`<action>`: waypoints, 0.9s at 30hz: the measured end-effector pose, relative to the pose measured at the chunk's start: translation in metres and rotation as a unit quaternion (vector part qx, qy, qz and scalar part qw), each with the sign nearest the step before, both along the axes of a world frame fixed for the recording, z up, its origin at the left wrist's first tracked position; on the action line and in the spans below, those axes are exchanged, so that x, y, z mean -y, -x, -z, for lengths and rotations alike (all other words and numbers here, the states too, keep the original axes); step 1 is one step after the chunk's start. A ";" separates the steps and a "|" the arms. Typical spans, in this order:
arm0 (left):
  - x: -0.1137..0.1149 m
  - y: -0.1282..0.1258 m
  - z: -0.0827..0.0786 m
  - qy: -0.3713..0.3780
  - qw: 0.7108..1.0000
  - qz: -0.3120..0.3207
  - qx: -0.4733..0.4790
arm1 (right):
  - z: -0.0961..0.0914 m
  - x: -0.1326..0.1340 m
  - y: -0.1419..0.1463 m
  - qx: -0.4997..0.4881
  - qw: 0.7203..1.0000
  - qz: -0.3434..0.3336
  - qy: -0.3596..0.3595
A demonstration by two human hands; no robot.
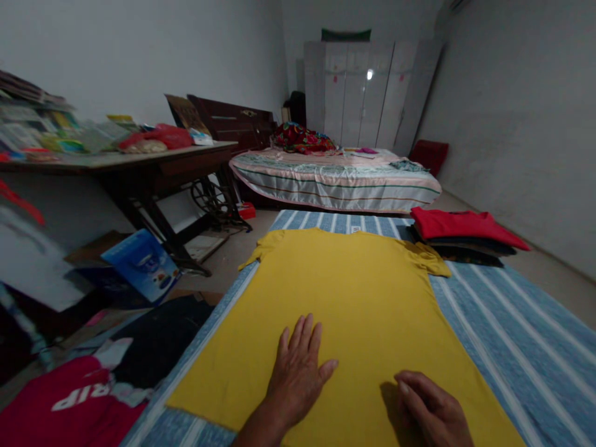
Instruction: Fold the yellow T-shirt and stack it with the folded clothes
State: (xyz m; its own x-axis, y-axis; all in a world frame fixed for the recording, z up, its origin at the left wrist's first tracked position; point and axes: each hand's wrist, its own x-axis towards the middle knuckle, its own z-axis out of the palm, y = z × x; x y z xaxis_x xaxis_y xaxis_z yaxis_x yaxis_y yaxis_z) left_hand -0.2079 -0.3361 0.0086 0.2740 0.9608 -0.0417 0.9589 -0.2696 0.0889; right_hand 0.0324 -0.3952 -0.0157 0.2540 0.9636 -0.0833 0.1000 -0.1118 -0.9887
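A yellow T-shirt (354, 292) lies spread flat, its neck at the far end and both short sleeves out to the sides. My left hand (300, 366) rests palm down on the lower middle of the shirt, fingers stretched out and thumb apart. To the right, my right hand (431, 406) is above the shirt's lower part, casting a shadow beside it. Its fingers are curled in toward the thumb, and no cloth shows between them. Underneath the shirt is a blue-and-white striped bed cover (526, 323).
Folded clothes (465, 233), red on top, are stacked at the far right. Dark and red clothes (79, 397) lie low on the left. A sewing-machine table (153, 158) bearing clutter stands left. Beyond are another bed (335, 183) and a wardrobe (358, 93).
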 end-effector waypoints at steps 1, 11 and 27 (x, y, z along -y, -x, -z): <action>0.000 0.000 0.000 0.001 1.000 0.000 0.001 | 0.000 0.000 0.000 0.003 1.000 0.000 0.001; 0.000 -0.001 -0.001 0.003 1.000 -0.005 -0.005 | -0.001 0.000 0.002 -0.026 1.000 0.016 0.008; 0.001 -0.005 -0.010 0.022 1.000 -0.012 -0.012 | -0.005 0.001 0.002 -0.013 1.000 0.014 -0.004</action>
State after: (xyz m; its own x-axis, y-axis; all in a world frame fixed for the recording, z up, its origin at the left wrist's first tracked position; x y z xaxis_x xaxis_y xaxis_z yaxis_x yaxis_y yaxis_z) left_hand -0.2026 -0.3367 0.0189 0.2487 0.9645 -0.0895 0.9671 -0.2421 0.0777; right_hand 0.0303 -0.3961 -0.0104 0.2795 0.9565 -0.0832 0.0702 -0.1068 -0.9918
